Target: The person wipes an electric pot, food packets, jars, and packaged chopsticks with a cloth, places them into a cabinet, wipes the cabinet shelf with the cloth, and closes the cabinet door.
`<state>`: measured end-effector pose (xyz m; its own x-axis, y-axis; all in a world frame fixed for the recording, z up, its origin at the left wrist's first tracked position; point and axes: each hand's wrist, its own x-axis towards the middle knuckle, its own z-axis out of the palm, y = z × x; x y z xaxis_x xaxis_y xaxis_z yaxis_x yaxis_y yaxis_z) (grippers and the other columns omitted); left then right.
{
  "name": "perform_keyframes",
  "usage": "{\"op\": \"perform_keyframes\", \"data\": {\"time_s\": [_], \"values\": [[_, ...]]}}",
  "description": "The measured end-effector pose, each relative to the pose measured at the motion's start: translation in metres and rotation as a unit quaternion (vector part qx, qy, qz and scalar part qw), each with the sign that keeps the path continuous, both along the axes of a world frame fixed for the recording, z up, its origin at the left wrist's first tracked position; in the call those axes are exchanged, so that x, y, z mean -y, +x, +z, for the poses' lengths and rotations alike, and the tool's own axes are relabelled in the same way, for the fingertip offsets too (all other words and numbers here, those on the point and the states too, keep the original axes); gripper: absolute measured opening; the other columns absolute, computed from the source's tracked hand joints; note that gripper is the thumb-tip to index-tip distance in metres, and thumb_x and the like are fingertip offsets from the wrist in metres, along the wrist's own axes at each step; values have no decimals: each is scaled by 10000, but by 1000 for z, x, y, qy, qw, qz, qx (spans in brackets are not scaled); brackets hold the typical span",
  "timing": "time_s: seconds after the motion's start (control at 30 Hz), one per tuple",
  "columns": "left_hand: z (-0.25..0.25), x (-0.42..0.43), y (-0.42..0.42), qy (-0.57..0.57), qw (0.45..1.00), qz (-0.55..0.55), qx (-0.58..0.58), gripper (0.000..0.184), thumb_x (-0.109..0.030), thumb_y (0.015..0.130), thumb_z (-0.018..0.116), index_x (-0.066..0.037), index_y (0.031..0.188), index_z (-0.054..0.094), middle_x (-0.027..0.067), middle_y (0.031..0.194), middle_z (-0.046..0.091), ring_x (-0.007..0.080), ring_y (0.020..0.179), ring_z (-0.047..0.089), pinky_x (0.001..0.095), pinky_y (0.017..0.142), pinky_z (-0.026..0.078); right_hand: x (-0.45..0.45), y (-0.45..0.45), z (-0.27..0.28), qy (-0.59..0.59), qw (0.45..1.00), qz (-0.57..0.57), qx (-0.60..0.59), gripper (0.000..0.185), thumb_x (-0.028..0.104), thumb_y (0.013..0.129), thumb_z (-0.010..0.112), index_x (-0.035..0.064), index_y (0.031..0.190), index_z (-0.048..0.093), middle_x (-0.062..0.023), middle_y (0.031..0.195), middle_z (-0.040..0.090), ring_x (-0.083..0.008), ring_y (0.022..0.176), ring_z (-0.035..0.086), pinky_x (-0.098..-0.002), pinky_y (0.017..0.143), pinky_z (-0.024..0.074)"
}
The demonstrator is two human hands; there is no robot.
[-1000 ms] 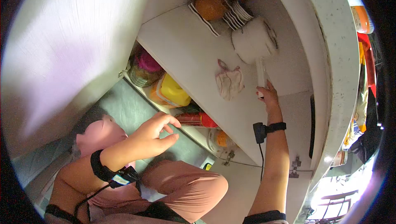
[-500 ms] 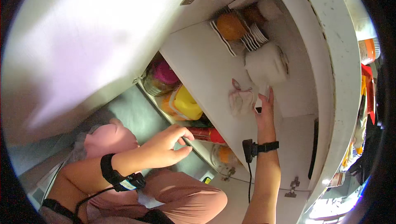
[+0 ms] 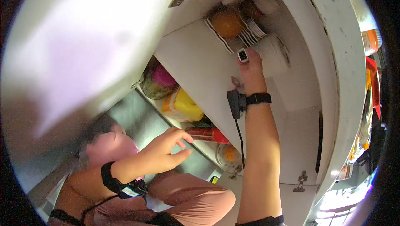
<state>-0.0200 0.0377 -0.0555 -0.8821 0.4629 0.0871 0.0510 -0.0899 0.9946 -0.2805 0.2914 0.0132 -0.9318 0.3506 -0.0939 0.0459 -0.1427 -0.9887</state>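
Note:
My right hand (image 3: pixel 252 70) reaches deep into a white cabinet, over its shelf board (image 3: pixel 198 65). Its fingers are closed round a small white rectangular object with a dark face (image 3: pixel 243 55), whose kind I cannot make out. Just beyond, to the right, sits a white rounded container (image 3: pixel 273 51). Farther in lie an orange-brown round item (image 3: pixel 226 23) and a stack of striped black-and-white pieces (image 3: pixel 252 33). Partly hidden by my right wrist is a small reddish item (image 3: pixel 236 81). My left hand (image 3: pixel 166 151) hovers with fingers apart and loosely bent, holding nothing, near a red cylindrical package (image 3: pixel 208 135).
Below the board stand a yellow container (image 3: pixel 187 105), a jar with a magenta lid (image 3: pixel 163 77) and a clear jar with orange contents (image 3: pixel 228 153). A large white door (image 3: pixel 83 59) fills the left. The countertop edge (image 3: pixel 343 80) curves along the right.
My right hand has gone deeper into the cabinet with the white object, whose dark face now shows beside the container. My left hand has barely moved. The view has shifted slightly.

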Motion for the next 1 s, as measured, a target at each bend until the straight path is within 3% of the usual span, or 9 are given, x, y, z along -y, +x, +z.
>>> {"op": "perform_keyframes", "data": {"time_s": [0.17, 0.4, 0.6, 0.63, 0.67, 0.73, 0.8, 0.93, 1.0], "values": [[-1, 2, -3, -6, 1000, 1, 4, 261, -170, 822, 633, -79, 1048, 541, 99, 1011, 537, 191, 887, 590, 318, 725, 474, 12, -12, 2, 21, 999, 11, 34, 405, 248, 880, 562, 108, 1242, 445, -82, 1029, 477, -226, 954, 491, -434, 939, 364], [1, 6, -6, 8, 1000, -5, 17, 276, -138, 818, 637, -84, 1067, 535, 84, 1021, 546, 184, 902, 593, 338, 801, 460, -3, -27, -3, 95, 992, 27, 75, 506, 359, 851, 613, 128, 1261, 426, -87, 1052, 486, -218, 951, 492, -412, 890, 368], [3, 2, -6, -10, 1000, -4, 0, 280, -50, 811, 631, -60, 1076, 541, 49, 1058, 539, 116, 910, 574, 273, 797, 443, -20, 3, -2, 109, 988, 48, 102, 753, 457, 830, 618, 121, 1404, 264, -129, 1188, 518, -273, 1131, 467, -455, 955, 350], [1, 2, -5, -11, 1000, -5, 0, 280, -50, 811, 631, -60, 1076, 541, 49, 1058, 539, 116, 910, 574, 273, 797, 443, -50, 0, -15, 334, 938, 77, 58, 776, 468, 825, 616, 111, 1414, 258, -165, 1266, 462, -307, 1179, 436, -474, 979, 331], [-1, 2, -4, 6, 1000, -3, 13, 276, -50, 815, 628, -58, 1077, 539, 45, 1057, 539, 113, 917, 572, 275, 807, 438, -66, 1, -21, 541, 835, 102, 11, 799, 479, 819, 613, 102, 1424, 252, -201, 1345, 407, -340, 1226, 404, -493, 1003, 312], [-1, 4, -1, 26, 999, 0, 29, 273, -50, 820, 624, -56, 1078, 537, 41, 1056, 538, 110, 923, 570, 277, 817, 433, -50, 58, -12, 785, 616, 66, 11, 714, 436, 820, 618, 122, 1396, 338, -240, 1352, 389, -390, 1238, 381, -514, 1018, 293], [4, 11, 3, 5, 1000, -11, 9, 274, -54, 826, 620, -52, 1085, 530, 37, 1063, 537, 110, 932, 567, 282, 844, 420, -26, 117, -9, 808, 569, 135, 68, 504, 306, 905, 473, 105, 1358, 382, -230, 1349, 403, -457, 1257, 334, -522, 1021, 293], [4, 11, 7, 9, 1000, -21, 8, 264, -115, 815, 634, -81, 1058, 539, 73, 1020, 545, 161, 877, 591, 320, 765, 453, -85, 127, -52, 799, 582, 144, -46, 444, 287, 918, 467, 182, 1348, 426, -294, 1330, 383, -443, 1235, 361, -498, 1010, 313], [0, 7, 6, 20, 1000, -1, -16, 258, -122, 816, 636, -80, 1052, 540, 73, 1003, 542, 166, 869, 587, 310, 735, 457, -104, 106, -43, 744, 654, 137, 26, 396, 207, 928, 408, 80, 1300, 451, -176, 1388, 385, -462, 1248, 345, -568, 1017, 280]]}}
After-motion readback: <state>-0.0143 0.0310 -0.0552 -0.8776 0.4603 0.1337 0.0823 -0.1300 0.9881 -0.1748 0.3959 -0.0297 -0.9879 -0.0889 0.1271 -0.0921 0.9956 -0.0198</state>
